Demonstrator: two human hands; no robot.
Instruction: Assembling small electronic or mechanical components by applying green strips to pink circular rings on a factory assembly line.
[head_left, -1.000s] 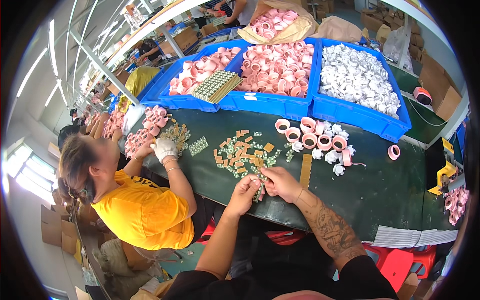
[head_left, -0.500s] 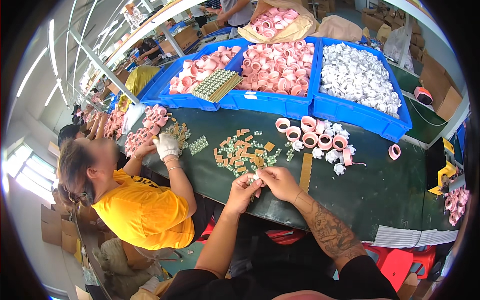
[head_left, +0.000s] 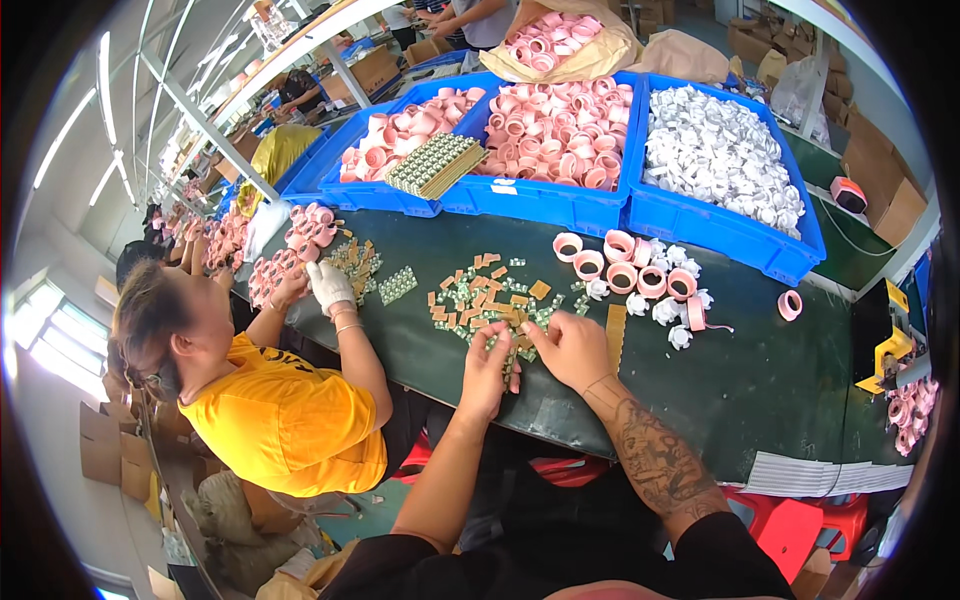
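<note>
At the near edge of the dark green worktable [head_left: 700, 410], the left hand [head_left: 487, 372] was curled around a slim green circuit-board strip [head_left: 508, 374]; this lay at the right hand's [head_left: 573, 350] eight o'clock, long axis apparently twelve to six, the left hand nearer; fingers masked most of it; whether the right thumb and forefinger gripped anything could not be told.

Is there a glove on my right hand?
No, your right hand is bare; the white glove is on the co-worker beside you.
</note>
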